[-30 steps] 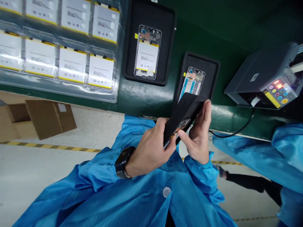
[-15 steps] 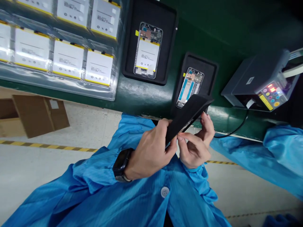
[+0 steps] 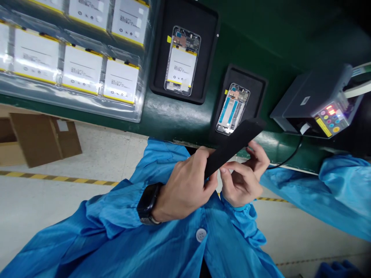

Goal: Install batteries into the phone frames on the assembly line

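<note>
My left hand [image 3: 185,185], with a dark watch on its wrist, grips a black tray [image 3: 232,148] by its near end. The tray is lifted off the table and tilted almost edge-on, so its inner side is hidden. Just right of its lower edge is my right hand [image 3: 243,177], thumb and index finger pinched together; what they hold, if anything, is too small to make out. Beyond the raised tray, an opened phone [image 3: 232,109] with blue strips lies in another black tray [image 3: 257,90]. Farther left, a phone with a white battery [image 3: 181,67] rests in a third black tray [image 3: 158,73].
A clear plastic tray [image 3: 95,106] with several white batteries fills the left of the green table [image 3: 171,119]. At right stands a grey dispenser [image 3: 315,100] with lit buttons and a black cable. A blue sleeve [image 3: 344,181] of another person is beside it. Cardboard [image 3: 43,139] lies lower left.
The raised black tray has turned further edge-on, hiding the inner side that showed slightly before. My right hand has shifted a little to the right, fingers still pinched.
</note>
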Demonstrator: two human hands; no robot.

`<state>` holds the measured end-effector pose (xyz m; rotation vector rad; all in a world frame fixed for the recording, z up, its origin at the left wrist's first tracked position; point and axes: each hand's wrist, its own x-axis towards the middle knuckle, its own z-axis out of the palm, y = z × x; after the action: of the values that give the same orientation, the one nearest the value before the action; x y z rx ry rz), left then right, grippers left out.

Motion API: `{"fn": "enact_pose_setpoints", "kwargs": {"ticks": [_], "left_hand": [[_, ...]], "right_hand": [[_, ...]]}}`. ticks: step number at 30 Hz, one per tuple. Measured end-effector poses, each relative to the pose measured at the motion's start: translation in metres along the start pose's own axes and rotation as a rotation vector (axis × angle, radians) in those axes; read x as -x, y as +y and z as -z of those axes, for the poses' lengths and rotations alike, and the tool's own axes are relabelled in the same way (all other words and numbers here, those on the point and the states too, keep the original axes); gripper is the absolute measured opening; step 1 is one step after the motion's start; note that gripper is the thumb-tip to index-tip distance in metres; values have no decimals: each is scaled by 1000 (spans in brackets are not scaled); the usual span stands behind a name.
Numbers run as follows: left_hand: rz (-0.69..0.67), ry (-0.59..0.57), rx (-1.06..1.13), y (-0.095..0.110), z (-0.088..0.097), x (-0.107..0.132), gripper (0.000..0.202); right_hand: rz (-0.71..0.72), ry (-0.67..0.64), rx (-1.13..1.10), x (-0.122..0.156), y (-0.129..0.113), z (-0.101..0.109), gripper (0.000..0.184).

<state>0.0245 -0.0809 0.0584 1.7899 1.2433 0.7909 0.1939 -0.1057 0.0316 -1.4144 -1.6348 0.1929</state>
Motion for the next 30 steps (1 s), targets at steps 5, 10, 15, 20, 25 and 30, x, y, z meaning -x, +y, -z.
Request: {"fn": "enact_pose_setpoints", "kwargs": {"ticks": [5, 10, 15, 20, 25, 30], "left_hand": [[-4, 7, -14, 0, 0, 0, 32], [-6, -6, 3, 1, 1, -1, 33], [3, -9, 25, 1, 1, -1, 34], [20, -23, 27, 0, 2, -2, 34], [22, -30, 30, 2, 3, -2, 35], [42, -41, 27, 3, 3, -2, 36]], "right_hand": [[-47, -9, 12, 1, 0, -2, 7], [-138, 91, -29, -1, 5, -12, 72], [-254, -57, -70, -1, 11, -13, 101], [-255, -102, -117, 0, 15, -17, 98], [-160, -96, -81, -2, 23, -17, 98], [-136, -143, -71, -8, 31, -12, 106]]}}
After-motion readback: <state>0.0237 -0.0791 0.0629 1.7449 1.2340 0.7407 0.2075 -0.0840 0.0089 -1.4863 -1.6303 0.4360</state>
